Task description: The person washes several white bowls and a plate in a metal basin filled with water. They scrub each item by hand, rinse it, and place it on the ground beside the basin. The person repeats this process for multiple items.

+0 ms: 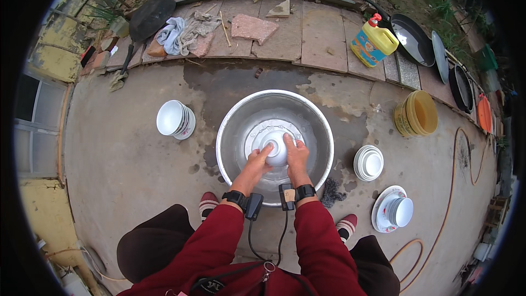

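Both my hands grip a white bowl [277, 157], turned with its foot ring up, inside a large metal basin [227, 148]. My left hand [258, 163] holds the bowl's left side, its thumb by the foot ring. On the opposite side my right hand [296, 155] grips it, thumb laid over the outside. Clear water [267, 129] covers the basin floor beneath the bowl. A dark mesh scrubber [332, 193] lies on the concrete against the basin's lower right.
White bowls [169, 118] stand stacked at left; more stacked bowls [368, 163] and a plate with bowls [380, 211] are at right. Beyond stand a yellow bucket [425, 115], a yellow pump jug [372, 45] and pans [413, 39]. A hose [448, 197] crosses the ground. Rags [185, 35] lie on paving.
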### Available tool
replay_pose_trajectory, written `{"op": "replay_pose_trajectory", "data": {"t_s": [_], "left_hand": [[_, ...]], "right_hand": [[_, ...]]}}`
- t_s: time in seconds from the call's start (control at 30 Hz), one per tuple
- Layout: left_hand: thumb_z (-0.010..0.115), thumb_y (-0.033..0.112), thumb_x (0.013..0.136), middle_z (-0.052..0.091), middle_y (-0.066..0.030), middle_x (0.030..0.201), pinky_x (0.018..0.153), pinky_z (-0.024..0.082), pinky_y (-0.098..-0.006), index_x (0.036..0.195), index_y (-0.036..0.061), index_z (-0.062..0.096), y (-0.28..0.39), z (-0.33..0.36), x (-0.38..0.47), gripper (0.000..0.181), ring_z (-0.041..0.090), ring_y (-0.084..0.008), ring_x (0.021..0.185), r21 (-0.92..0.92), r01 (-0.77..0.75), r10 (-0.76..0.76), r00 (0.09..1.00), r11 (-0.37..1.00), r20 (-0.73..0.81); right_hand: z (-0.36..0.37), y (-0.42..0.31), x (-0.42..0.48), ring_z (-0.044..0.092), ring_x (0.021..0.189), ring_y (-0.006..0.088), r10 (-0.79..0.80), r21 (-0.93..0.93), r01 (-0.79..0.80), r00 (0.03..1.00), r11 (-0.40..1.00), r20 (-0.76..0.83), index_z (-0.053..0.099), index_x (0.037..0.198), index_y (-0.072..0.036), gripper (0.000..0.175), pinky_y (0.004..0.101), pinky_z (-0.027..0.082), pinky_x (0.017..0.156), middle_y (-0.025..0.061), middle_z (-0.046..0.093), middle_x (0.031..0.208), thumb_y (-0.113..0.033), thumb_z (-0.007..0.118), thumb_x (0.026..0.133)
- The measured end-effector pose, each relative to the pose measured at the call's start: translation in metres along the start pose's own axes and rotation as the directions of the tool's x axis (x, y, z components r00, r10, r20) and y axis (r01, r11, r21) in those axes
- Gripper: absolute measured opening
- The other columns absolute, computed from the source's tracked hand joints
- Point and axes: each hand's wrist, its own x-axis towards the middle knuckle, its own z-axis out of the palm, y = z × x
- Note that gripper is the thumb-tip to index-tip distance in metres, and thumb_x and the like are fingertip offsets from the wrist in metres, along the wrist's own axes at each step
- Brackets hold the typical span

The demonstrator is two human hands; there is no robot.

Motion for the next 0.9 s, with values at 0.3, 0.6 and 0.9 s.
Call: {"op": "replay_pose_trajectory", "data": {"t_s": [0.3,0.6,0.9], "left_hand": [[0.085,0.024,0.074,0.062,-0.0137,0.124,0.097,0.049,-0.0327,0.137,-0.0015,0.05,0.026,-0.017,-0.004,0.076,0.06,-0.0212,0.112,0.468,-0.515,0.349,0.848,0.718,0.398],[0.082,0.033,0.081,0.059,-0.0163,0.126,0.084,0.055,-0.0446,0.131,0.0003,0.053,0.011,-0.03,0.017,0.066,0.064,-0.0262,0.108,-0.308,-0.261,0.236,0.965,0.915,-0.118],[0.07,0.045,0.091,0.058,-0.0137,0.129,0.088,0.055,-0.0484,0.133,0.0029,0.052,0.006,-0.013,0.019,0.062,0.061,-0.0276,0.112,-0.507,-0.061,0.139,0.983,0.86,0.117]], "right_hand": [[-0.019,0.011,0.033,0.066,0.076,0.0188,0.039,-0.323,-0.007,0.995,0.946,0.09,0.072,0.092,0.003,0.027,0.0336,0.051,0.072,0.0134,0.072,0.083,-0.024,0.069,0.09],[-0.032,0.021,0.016,0.067,0.097,0.0219,0.423,0.365,-0.424,0.902,0.829,0.088,0.065,0.111,0.0,0.021,0.0375,0.054,0.086,0.0152,0.069,0.105,-0.012,0.053,0.098],[0.018,-0.005,-0.046,0.05,0.131,0.0354,-0.583,-0.542,0.836,0.484,0.087,0.653,0.054,0.134,-0.001,0.043,0.0475,0.035,0.112,0.0171,0.055,0.138,-0.016,0.057,0.094]]}}
